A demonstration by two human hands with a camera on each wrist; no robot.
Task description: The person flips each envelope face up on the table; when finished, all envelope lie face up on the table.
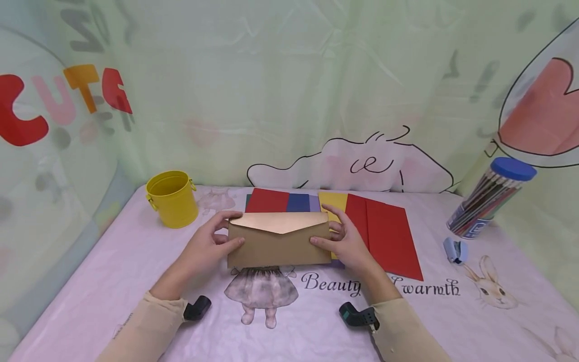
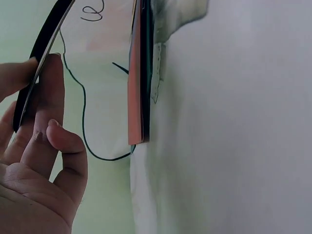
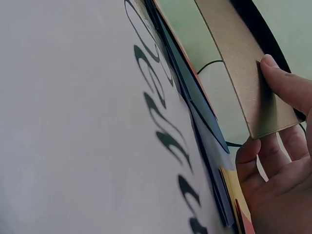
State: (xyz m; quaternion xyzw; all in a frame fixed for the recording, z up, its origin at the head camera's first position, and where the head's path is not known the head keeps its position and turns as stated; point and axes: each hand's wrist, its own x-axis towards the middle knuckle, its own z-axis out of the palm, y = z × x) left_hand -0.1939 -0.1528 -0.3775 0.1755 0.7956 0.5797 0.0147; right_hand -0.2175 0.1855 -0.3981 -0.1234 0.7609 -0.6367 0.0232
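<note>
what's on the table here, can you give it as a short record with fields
held: brown envelope, flap folded down, lifted over the papers
left hand: grips the envelope's left end
right hand: grips its right end
under it: coloured papers, red, blue, yellow
left side: yellow bucket
right side: pencil tube with blue lid, small stapler
surface: tablecloth

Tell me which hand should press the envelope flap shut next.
Probably the right hand: its fingers already reach up beside the flap's end on the brown envelope. The left hand grips the other end lower down, so it can steady it.
</note>
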